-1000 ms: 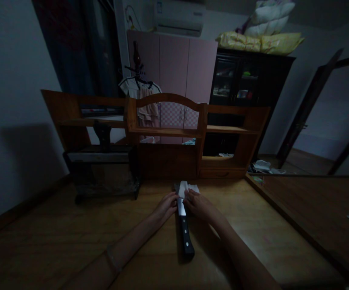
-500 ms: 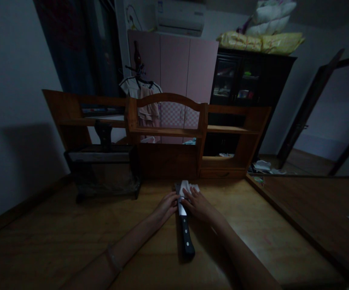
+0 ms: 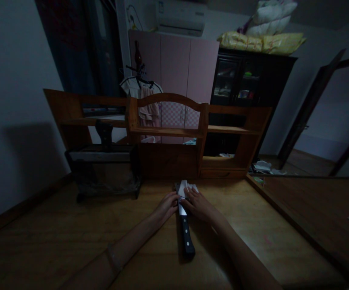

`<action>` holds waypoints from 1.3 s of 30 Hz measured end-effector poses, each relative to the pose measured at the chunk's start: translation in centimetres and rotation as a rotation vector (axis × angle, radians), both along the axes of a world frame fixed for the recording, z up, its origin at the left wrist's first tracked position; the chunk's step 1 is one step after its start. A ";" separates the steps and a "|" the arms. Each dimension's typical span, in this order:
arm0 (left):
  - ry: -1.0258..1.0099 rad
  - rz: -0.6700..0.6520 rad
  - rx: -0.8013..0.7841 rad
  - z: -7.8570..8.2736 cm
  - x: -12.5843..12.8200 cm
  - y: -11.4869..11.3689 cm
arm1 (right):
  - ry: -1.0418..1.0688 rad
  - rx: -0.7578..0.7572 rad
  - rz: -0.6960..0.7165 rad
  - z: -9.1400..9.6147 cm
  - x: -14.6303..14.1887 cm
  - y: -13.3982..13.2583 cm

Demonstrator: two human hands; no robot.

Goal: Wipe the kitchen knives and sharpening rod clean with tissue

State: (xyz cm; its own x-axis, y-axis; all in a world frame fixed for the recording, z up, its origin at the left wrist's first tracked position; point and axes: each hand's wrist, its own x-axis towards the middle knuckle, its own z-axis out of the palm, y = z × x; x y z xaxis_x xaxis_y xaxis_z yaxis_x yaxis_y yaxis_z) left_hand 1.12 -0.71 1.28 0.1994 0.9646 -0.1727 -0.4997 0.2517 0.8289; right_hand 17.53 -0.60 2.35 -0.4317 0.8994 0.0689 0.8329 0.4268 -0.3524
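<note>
**Landmark:** a long kitchen knife with a black riveted handle (image 3: 186, 238). It lies flat on the light-brown wooden desk top (image 3: 71, 233), handle toward the person, blade pointing away.

**Far left of the knife, farther back:** a dark metal rack with a flat top bar (image 3: 102, 158) stands on the desk, well apart from the knife.

**Left of the knife, near side:** the left forearm enters on a diagonal, with a thin band (image 3: 111, 257) around it.

**Just left of the blade:** the left hand (image 3: 167, 204) is palm down with its fingers bent. The fingertips touch the blade's left edge. The light is too dim to tell whether they pinch the blade or only rest against it.

**On the knife:** a crumpled white tissue (image 3: 188, 187) sits over the far end of the blade, touching it.

**Just right of the blade:** the right hand (image 3: 200, 205) is palm down. Its fingers reach across onto the tissue and hold it against the blade. The thumb is not visible.

**Behind the knife:** a brown wooden shelf unit with an arched top rail (image 3: 168, 131) stands along the desk's far edge. A pale pink wardrobe (image 3: 174, 68) stands beyond it.

**Behind and right of the knife:** a black glass-fronted cabinet (image 3: 247, 84) carries yellow bundles (image 3: 259, 42) on top.

**Right of the knife:** a darker brown table surface (image 3: 313, 209) adjoins the desk.
</note>
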 end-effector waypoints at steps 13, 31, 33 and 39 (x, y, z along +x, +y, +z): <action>-0.012 0.036 -0.021 -0.6 0.0 0.4 | -0.040 0.000 -0.078 -0.7 0.1 0.2; -0.008 0.006 -0.011 -0.5 -0.1 0.3 | -0.046 0.029 -0.043 -0.4 0.5 0.3; -0.001 0.016 -0.014 -0.5 -0.1 0.3 | -0.047 0.023 -0.042 -0.6 0.5 0.4; -0.004 0.017 -0.018 -0.6 -0.1 0.3 | -0.034 0.020 -0.031 -0.7 0.6 0.4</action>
State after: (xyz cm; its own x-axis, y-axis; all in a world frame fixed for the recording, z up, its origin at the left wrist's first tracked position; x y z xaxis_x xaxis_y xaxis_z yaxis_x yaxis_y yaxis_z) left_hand 0.99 -0.43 0.67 0.1834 0.9646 -0.1895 -0.5073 0.2580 0.8223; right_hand 18.11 -0.22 1.65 -0.4059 0.9110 0.0730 0.8572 0.4072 -0.3152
